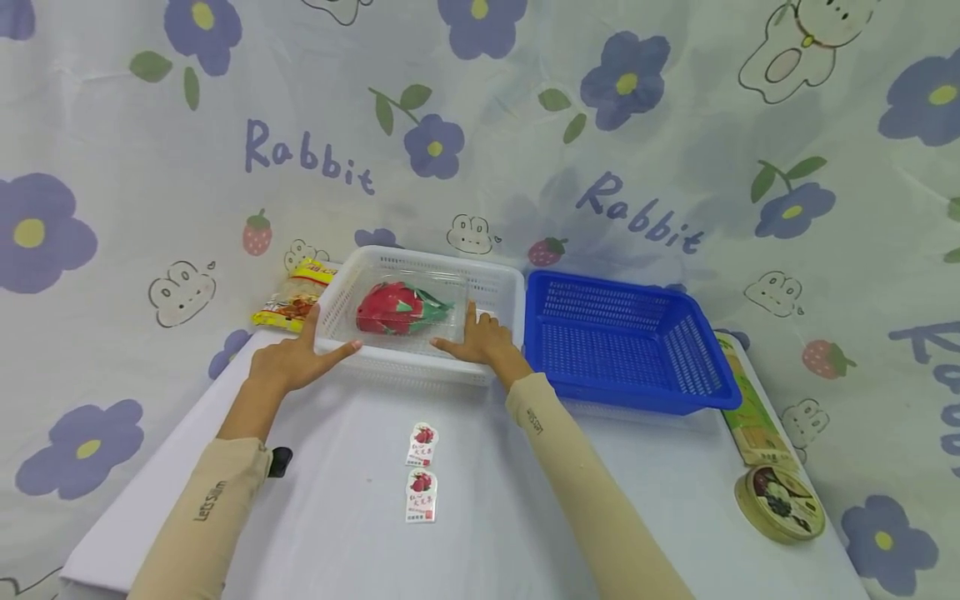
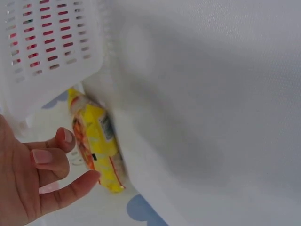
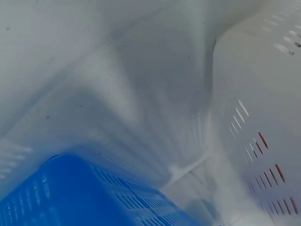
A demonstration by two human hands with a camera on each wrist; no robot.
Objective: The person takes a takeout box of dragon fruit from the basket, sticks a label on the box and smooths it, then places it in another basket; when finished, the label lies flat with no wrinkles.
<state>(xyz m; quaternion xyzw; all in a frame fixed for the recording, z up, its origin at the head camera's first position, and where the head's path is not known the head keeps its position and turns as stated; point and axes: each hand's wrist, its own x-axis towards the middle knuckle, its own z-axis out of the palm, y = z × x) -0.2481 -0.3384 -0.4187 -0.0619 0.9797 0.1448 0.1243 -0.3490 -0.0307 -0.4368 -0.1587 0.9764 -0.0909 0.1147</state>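
Note:
A clear plastic box (image 1: 459,312) holding a red dragon fruit (image 1: 390,309) with green tips sits in the white basket (image 1: 420,360). My left hand (image 1: 288,360) is by the basket's front left corner, thumb and index finger spread, with nothing in its grasp. In the left wrist view its other fingers bend loosely below the basket's perforated wall (image 2: 51,52). Over the basket's front right rim reaches my right hand (image 1: 483,337), thumb and index finger apart beside the box; whether they touch it I cannot tell. The right wrist view does not show that hand.
A blue basket (image 1: 630,398) stands right of the white one. A yellow food packet (image 1: 296,296) lies left. Two dragon fruit stickers (image 1: 422,444) lie on the white table (image 1: 322,517). At the right are a green package (image 1: 757,412) and a round tin (image 1: 780,504).

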